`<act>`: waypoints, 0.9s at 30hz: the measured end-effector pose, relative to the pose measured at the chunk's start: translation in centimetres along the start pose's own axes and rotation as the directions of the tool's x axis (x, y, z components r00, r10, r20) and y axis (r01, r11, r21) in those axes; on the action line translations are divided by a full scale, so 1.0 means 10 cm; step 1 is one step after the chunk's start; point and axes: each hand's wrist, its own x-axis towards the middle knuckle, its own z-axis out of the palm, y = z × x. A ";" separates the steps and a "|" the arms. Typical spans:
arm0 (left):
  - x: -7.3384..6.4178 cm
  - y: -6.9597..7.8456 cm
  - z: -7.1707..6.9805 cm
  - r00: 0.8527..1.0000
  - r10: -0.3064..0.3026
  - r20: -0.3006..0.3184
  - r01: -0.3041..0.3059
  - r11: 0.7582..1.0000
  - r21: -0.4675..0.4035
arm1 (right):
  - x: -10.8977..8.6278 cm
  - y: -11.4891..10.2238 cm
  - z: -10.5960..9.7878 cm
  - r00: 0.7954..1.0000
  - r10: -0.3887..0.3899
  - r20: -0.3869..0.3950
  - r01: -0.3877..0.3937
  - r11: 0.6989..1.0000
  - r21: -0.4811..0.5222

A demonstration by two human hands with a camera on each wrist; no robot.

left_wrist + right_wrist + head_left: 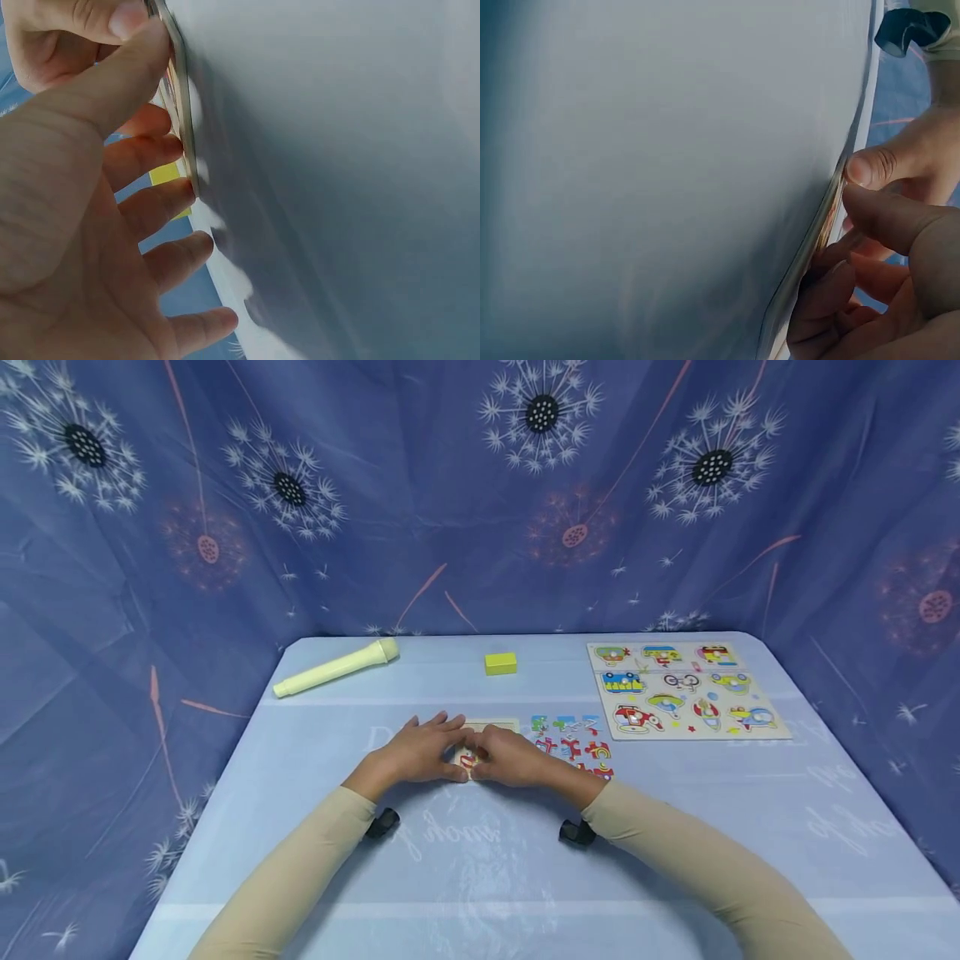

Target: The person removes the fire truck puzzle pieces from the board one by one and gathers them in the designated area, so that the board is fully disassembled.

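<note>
Both hands meet over a small jigsaw board [495, 724] in the middle of the table; a red-marked picture [467, 761] shows between them. My left hand [423, 750] is at the board's left side, its fingers spread and gently bent. In the left wrist view its thumb touches the near edge and some fingertips touch the left edge. My right hand [513, 756] lies over the board's right part, fingers bent, thumb at the near edge close to the left thumb. Whether it pinches a piece is hidden. Loose jigsaw pieces [570, 747] lie beside it.
A pale yellow toy microphone [333, 669] lies at the back left. Behind the hands sits a yellow block [500, 663]. A wooden vehicle puzzle board [686, 689] lies at the back right. A blue patterned curtain [450, 510] borders the table.
</note>
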 end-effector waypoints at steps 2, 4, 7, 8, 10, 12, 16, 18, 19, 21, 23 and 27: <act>0.00 0.00 0.01 1.000 0.002 0.006 -0.002 1.000 0.000 | 0.01 -0.03 0.03 1.000 0.007 0.012 -0.007 1.000 -0.025; 0.00 0.00 0.01 1.000 0.003 0.009 -0.003 1.000 0.001 | 0.01 -0.04 0.04 1.000 0.008 0.012 -0.008 0.999 -0.038; 0.00 0.01 0.01 1.000 0.000 0.011 0.000 1.000 0.003 | 0.01 -0.05 0.05 1.000 0.012 0.007 -0.012 0.999 -0.033; 0.00 0.01 0.01 1.000 -0.001 0.013 0.001 1.000 0.003 | 0.01 -0.05 0.05 1.000 0.019 0.003 -0.019 1.000 -0.022; 0.00 0.01 0.01 1.000 -0.003 0.014 0.003 1.000 -0.002 | 0.02 -0.04 0.05 0.999 0.035 -0.009 -0.035 0.999 0.001; 0.00 0.01 0.01 1.000 -0.003 0.015 0.003 1.000 -0.008 | 0.02 -0.04 0.06 0.998 0.053 -0.025 -0.052 0.998 0.031; 0.01 -0.01 0.02 1.000 -0.005 0.016 0.005 1.000 -0.007 | 0.06 -0.01 0.05 0.998 0.048 -0.052 -0.046 0.998 0.040; 0.01 -0.01 0.03 1.000 -0.008 0.015 0.008 1.000 -0.005 | 0.07 0.00 0.05 0.997 0.036 -0.062 -0.033 0.998 0.046; 0.02 -0.02 0.03 1.000 -0.010 0.015 0.010 1.000 -0.005 | 0.08 0.00 0.04 0.997 0.032 -0.065 -0.028 0.998 0.049; 0.01 -0.01 0.03 1.000 -0.012 0.014 0.012 1.000 -0.004 | 0.08 0.00 0.03 0.997 0.030 -0.068 -0.026 0.998 0.062; 0.01 -0.01 0.03 1.000 -0.010 0.014 0.010 1.000 -0.006 | 0.09 0.01 0.02 0.997 0.026 -0.067 -0.021 0.997 0.070; 0.01 -0.01 0.02 1.000 -0.005 0.012 0.005 1.000 -0.003 | 0.10 0.02 0.02 0.999 0.018 -0.045 -0.015 0.998 0.061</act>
